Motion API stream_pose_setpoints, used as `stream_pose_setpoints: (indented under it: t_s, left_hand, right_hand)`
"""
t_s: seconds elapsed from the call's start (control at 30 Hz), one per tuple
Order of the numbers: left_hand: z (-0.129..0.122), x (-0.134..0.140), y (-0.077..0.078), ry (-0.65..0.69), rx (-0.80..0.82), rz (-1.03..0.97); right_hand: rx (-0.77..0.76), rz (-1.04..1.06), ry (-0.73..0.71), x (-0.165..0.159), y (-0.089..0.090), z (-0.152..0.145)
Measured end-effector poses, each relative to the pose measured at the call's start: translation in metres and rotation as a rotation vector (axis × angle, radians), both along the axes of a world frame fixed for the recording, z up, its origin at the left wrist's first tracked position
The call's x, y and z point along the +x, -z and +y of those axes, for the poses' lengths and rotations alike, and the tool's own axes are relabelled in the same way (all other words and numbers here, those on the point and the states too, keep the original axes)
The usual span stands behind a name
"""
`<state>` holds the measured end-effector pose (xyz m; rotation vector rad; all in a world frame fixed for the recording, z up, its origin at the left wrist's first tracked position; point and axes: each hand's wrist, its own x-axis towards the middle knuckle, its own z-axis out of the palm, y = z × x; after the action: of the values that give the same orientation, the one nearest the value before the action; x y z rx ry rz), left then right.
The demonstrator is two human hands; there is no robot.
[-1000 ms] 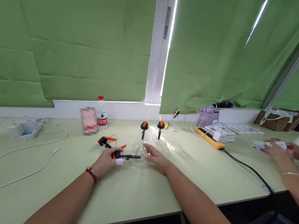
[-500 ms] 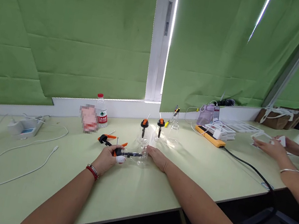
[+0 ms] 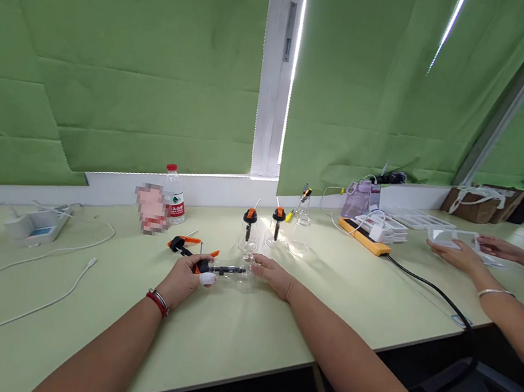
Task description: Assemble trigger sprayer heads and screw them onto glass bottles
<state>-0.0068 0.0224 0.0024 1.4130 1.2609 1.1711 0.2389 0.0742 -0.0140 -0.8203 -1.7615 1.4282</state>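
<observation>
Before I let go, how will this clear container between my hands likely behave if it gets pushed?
The clear container may roll, since it's held sideways and looks rounded. Its glossy wall could be slippery against your right hand. It's probably stiff, judging by its evenly curved outline.

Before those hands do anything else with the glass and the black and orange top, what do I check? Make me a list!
1. Left hand holding the black and orange top: ok.
2. Right hand at the other end of the glass: ok, but how firmly is hard to see.
3. Black rod inside the glass: ok, it shows through.
4. Glass standing upright: not ok, it's on its side.
5. Top fully on: cannot tell, fingers hide the join.
</observation>
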Motion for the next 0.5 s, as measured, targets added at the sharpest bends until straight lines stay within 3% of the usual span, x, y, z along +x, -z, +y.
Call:
stream_pose_setpoints:
  t_s: [0.3, 0.5]
  left_hand:
    - [0.0006, 0.0011, 0.0016, -0.011, 0.018, 0.008]
    - [0.003, 0.0003, 0.0033, 0.007, 0.037, 0.014]
  right_hand:
    - [0.002, -0.027, 0.085, -0.0046, 0.0016, 0.0023]
    - [-0.055, -0.008, 0.065, -0.0044, 0.0064, 0.0038]
